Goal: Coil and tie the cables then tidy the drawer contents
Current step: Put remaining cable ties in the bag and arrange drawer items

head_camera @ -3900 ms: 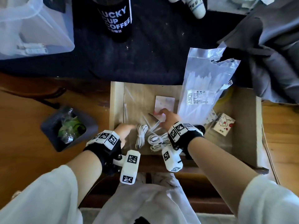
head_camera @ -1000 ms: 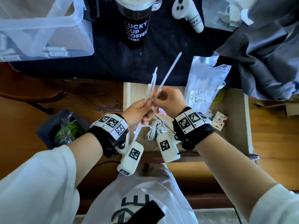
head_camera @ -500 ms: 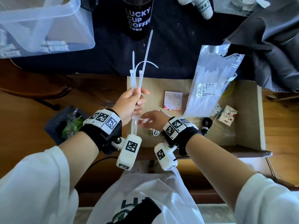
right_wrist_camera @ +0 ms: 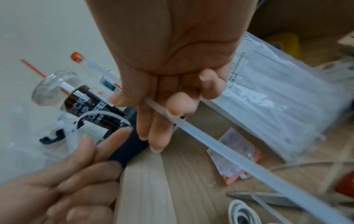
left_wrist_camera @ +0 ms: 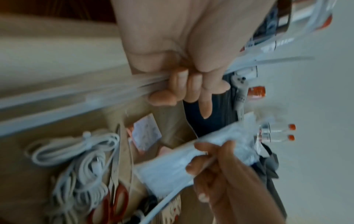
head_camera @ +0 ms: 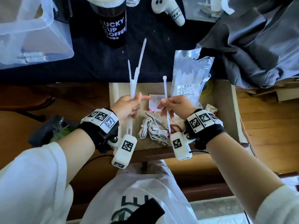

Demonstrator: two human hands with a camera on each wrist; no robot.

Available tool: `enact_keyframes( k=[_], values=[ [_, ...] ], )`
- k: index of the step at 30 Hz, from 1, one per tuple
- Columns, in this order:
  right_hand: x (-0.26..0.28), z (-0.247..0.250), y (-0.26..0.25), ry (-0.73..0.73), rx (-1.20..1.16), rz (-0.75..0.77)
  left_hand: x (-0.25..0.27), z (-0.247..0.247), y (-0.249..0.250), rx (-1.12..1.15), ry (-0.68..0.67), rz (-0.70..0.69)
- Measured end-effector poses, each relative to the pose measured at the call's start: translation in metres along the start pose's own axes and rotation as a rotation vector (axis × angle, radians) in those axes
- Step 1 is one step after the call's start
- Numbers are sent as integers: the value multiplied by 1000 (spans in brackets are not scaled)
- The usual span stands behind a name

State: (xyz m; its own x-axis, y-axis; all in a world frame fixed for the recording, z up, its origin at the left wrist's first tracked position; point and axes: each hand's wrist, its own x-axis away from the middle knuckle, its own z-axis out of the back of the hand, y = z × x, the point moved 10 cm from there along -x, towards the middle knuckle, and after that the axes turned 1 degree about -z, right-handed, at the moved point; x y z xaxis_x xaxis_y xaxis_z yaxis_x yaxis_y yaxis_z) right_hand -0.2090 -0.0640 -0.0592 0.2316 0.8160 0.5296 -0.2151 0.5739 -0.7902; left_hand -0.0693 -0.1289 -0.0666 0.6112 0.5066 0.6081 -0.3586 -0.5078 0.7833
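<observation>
The left hand is gripping a bunch of white zip ties, fingers curled round them, their tips fanning upward above the open drawer. The right hand is pinching a single zip tie between thumb and fingers, holding it upright just beside the bunch. Below the hands, coiled white cables are lying on the drawer bottom next to scissors, and a bag of zip ties is leaning on the drawer's far edge against the tabletop
</observation>
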Motion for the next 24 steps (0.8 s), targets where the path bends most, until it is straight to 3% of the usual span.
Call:
enact_keyframes(
  k=[5, 13, 19, 24],
  values=[
    [4, -16, -9, -100, 82, 29, -7, -42, -4, 82, -11, 30],
    [11, -15, 10, -121, -140, -19, -13, -60, 1, 93, -51, -80],
    [14, -27, 34, -278, -77, -66, -19, -47, -1, 73, 79, -144],
    [4, -28, 27, -229, -156, -40, -21, -54, -17, 101, 81, -73]
  ],
)
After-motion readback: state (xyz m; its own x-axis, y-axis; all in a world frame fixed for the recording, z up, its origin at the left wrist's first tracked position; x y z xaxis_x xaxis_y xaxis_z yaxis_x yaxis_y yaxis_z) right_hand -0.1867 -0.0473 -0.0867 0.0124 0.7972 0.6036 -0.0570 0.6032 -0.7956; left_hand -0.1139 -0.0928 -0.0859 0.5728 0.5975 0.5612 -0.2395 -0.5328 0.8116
